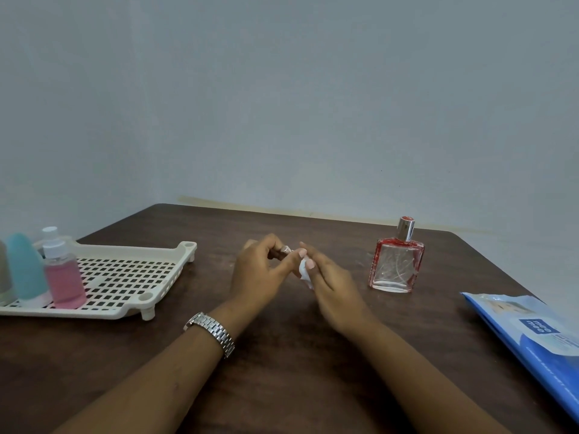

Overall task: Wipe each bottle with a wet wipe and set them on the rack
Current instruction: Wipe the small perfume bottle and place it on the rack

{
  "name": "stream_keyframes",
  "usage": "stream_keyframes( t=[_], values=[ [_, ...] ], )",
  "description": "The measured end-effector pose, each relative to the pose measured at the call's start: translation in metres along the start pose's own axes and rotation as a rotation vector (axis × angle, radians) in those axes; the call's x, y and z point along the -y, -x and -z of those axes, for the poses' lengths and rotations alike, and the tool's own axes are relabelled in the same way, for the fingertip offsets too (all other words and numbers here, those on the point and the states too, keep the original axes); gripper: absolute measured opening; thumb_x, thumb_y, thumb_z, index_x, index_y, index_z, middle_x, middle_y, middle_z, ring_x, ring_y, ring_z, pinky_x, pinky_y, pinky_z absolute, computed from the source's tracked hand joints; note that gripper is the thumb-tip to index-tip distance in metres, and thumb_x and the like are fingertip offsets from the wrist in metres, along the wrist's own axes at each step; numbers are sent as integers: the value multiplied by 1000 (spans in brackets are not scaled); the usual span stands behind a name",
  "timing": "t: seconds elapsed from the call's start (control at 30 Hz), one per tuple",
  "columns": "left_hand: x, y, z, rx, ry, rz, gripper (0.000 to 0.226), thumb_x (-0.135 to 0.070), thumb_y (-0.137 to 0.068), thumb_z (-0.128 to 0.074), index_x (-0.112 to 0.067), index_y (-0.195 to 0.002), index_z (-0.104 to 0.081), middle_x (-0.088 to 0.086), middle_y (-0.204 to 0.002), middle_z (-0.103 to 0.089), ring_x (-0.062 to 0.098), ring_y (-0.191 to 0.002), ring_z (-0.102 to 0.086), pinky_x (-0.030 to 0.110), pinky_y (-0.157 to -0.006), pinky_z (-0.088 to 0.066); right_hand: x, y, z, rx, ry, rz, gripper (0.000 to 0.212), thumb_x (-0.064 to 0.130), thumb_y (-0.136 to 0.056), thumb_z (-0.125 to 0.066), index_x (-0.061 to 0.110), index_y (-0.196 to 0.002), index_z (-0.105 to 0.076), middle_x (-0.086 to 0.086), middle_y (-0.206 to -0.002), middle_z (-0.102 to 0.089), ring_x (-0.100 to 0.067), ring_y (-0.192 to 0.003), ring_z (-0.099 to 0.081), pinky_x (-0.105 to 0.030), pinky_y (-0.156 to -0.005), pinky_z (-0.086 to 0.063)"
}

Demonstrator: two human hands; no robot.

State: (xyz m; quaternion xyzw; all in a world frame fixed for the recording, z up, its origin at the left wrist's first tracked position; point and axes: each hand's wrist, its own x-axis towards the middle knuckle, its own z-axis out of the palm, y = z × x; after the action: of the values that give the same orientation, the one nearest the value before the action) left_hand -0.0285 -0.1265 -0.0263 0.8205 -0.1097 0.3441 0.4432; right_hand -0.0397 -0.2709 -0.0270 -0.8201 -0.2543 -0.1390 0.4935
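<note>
Small bottle, brownish, pale-tipped, mostly hidden, is pinched in the left hand; the right hand grips a bunched white wet wipe.

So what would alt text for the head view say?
At a dark wooden table, the left hand grips a small, half-hidden item while the right hand holds a white wipe beside it. A red-edged glass bottle stands to the right; a white rack at left holds a pink bottle and a teal bottle.

Above the dark table the left hand grips a small bottle and the right hand holds a white wipe just beside it — rack left, red perfume bottle right.
</note>
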Motion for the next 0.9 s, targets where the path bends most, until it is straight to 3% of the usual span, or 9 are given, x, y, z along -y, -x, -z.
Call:
stream_keyframes(
  t=[0.13, 0.33, 0.4, 0.47, 0.53, 0.67, 0.73, 0.8, 0.9],
  values=[
    [6, -3, 1, -5, -42, 56, 35, -41, -83, -68, -26, -61, -45, -7, -61, -54, 7, -59, -46, 24, -53, -33, -12, -3, 13, 95, 208, -125, 38, 26, -102, -34, 17, -137, -45, -3, -134, -53, -13, -118, -49, -22, -92, -37],
    [10, -3, -1, 9, -24, 95, 34, -42, -84, -66, -21, -64, -46, -3, -61, -54, 9, -54, -46, 26, -52, -36, -15, -1, 15, 101, 214, -164, 38, 27, -102, -33, 17, -136, -45, -4, -134, -53, -15, -118, -49, -26, -97, -38],
    [9, -1, -3, 4, -19, 63, 34, -42, -84, -65, -18, -68, -49, 0, -65, -57, 12, -57, -48, 29, -54, -38, -8, 0, 11, 67, 160, -80, 37, 28, -102, -34, 20, -136, -46, 1, -132, -54, -9, -119, -50, -23, -98, -38],
    [6, 0, -5, -13, -41, 5, 33, -41, -85, -65, -15, -70, -51, -1, -66, -56, 12, -59, -49, 31, -54, -39, 1, 2, 5, 22, 84, 23, 35, 29, -101, -35, 26, -133, -48, 14, -125, -54, 8, -110, -51, -13, -95, -40],
    [2, 2, -6, -24, -46, -42, 33, -42, -86, -63, -18, -68, -49, -4, -64, -53, 9, -57, -47, 27, -53, -37, 6, 3, -1, -21, 25, 57, 40, 29, -100, -35, 24, -140, -40, 22, -117, -53, 12, -104, -50, -12, -95, -41],
    [0, 3, -7, -13, -33, -51, 40, -56, -84, -50, -20, -67, -46, -4, -61, -50, 6, -54, -43, 18, -49, -30, 7, 4, -4, 7, 23, 50, 50, 31, -100, -31, 29, -148, -16, 9, -115, -60, 4, -101, -56, -2, -85, -37],
    [3, 2, -7, -22, -26, -17, 39, -52, -85, -54, -19, -66, -46, -3, -61, -53, 7, -55, -45, 19, -50, -31, 6, 3, -2, 7, 13, 16, 47, 28, -101, -32, 26, -147, -22, 0, -106, -64, 8, -96, -57, -1, -78, -37],
    [5, 1, -8, -24, -19, 36, 37, -48, -86, -58, -19, -65, -46, 0, -62, -57, 10, -56, -49, 23, -54, -35, 1, 0, 1, 6, 27, -30, 42, 25, -101, -35, 22, -143, -37, 6, -96, -63, 18, -81, -55, -1, -71, -37],
    [6, 1, -6, -6, -17, 121, 37, -47, -87, -58, -21, -63, -46, -4, -59, -56, 9, -54, -47, 22, -52, -34, -11, -3, 8, 40, 111, -112, 36, 21, -101, -35, 19, -135, -49, 2, -124, -60, 5, -103, -49, 1, -75, -32]
  ],
)
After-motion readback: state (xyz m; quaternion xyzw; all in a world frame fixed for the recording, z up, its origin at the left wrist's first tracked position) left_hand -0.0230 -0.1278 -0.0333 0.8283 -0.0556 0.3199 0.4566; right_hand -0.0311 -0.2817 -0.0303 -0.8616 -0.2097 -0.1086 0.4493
